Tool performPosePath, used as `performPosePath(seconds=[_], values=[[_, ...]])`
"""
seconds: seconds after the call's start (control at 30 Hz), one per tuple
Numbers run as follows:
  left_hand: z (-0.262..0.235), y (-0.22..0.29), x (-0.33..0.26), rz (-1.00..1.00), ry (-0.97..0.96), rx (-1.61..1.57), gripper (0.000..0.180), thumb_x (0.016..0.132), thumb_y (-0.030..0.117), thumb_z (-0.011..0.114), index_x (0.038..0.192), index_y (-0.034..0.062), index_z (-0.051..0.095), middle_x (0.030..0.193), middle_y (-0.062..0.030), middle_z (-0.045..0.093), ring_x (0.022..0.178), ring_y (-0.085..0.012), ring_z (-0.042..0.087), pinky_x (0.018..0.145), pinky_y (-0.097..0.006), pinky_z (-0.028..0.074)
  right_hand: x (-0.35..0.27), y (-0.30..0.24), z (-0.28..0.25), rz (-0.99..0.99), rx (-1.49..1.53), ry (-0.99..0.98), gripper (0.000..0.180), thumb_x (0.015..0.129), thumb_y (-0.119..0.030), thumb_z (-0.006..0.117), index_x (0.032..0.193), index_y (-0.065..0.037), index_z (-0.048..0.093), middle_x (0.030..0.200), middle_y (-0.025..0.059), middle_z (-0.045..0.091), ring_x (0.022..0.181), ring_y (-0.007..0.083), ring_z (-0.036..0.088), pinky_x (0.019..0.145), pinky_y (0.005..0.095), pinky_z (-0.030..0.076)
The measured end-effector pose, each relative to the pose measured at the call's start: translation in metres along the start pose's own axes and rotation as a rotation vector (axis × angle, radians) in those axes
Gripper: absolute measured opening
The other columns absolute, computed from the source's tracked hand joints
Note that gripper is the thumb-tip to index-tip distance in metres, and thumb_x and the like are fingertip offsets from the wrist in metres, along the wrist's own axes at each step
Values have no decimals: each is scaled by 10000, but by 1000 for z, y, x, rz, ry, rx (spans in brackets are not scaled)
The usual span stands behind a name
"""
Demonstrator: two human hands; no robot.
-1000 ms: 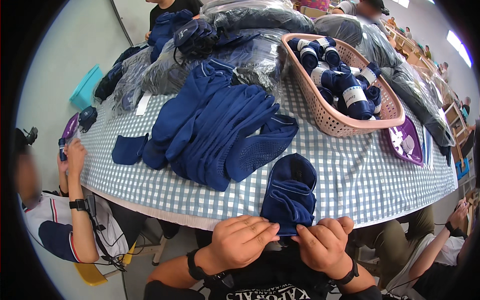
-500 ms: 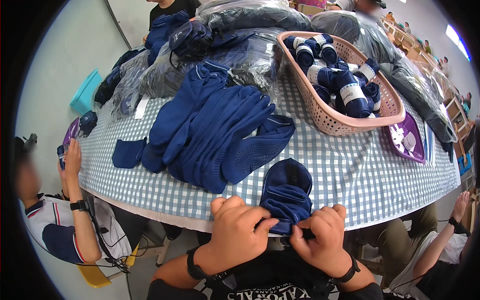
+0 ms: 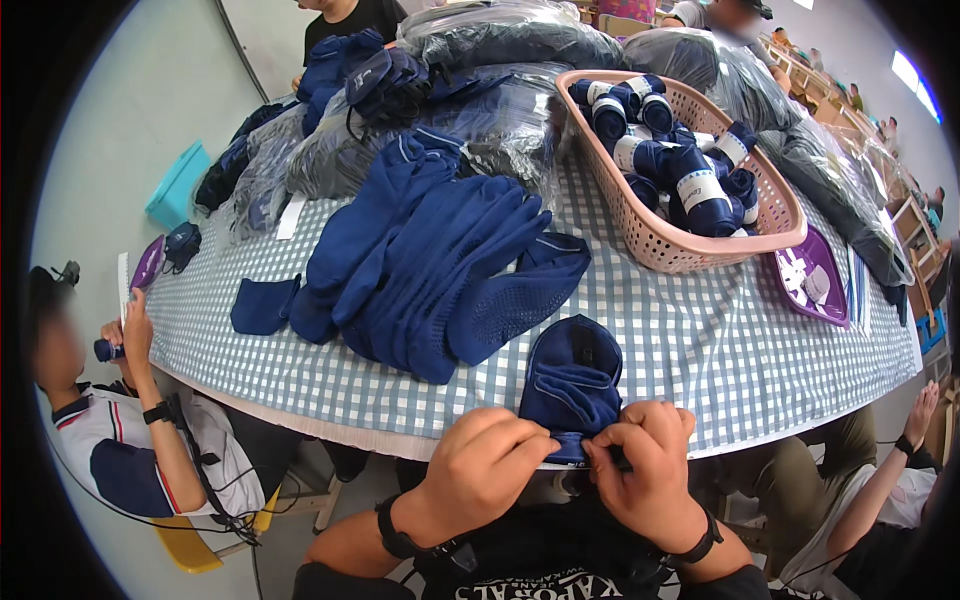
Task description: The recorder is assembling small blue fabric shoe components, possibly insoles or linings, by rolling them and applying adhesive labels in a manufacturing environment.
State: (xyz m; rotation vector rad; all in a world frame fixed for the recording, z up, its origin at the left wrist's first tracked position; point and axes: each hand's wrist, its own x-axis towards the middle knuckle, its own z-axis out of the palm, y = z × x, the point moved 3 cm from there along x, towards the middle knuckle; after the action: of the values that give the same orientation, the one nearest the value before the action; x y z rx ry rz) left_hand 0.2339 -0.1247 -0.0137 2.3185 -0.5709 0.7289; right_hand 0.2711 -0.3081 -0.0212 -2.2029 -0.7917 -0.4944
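Observation:
At the table's near edge lies a dark blue knit piece [image 3: 573,395], rounded at its far end, with a fold bunched in its middle. My left hand [image 3: 487,455] pinches the left side of its near edge between thumb and fingers. The right side of that edge is pinched by my right hand [image 3: 642,455]. A turned band of the fabric shows between my fingertips. Beyond my hands spreads a heap of similar blue knit pieces [image 3: 430,260], some with a dotted texture. One small folded blue piece [image 3: 265,306] rests at the heap's left.
A pink basket [image 3: 690,248] holds several rolled blue bundles with white paper bands. Right of it stands a purple tray [image 3: 822,290] with white tags. Plastic-wrapped bundles [image 3: 505,35] line the checked tablecloth's [image 3: 700,350] far side. A co-worker [image 3: 150,440] sits at left, handling a roll.
My hands have shifted slightly, the right one inward, and the piece's near edge has drawn up between them. The co-worker at left has lowered and turned the roll.

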Motion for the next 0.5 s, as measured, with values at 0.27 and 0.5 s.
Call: performPosePath(seconds=[0.27, 0.5], values=[[-3, 2, -12, 173, -60, 136, 228, 701, 20, 763, 926, 13, 723, 944, -71, 711, 843, -217, 647, 730, -326, 527, -19, -2, 2, -290, -267, 51, 213, 752, -214, 789, 934, -116, 738, 945, -5, 606, 806, 164, 537, 800, 387, 270], [0, 3, -18, 107, -58, 119, 278, 694, 101, 823, 943, 23, 724, 1028, -77, 697, 894, -228, 627, 778, -322, 514, -21, -3, 1, -284, -369, -17, 324, 782, -377, 774, 972, -117, 732, 964, -16, 641, 807, 145, 542, 818, 385, 271]])
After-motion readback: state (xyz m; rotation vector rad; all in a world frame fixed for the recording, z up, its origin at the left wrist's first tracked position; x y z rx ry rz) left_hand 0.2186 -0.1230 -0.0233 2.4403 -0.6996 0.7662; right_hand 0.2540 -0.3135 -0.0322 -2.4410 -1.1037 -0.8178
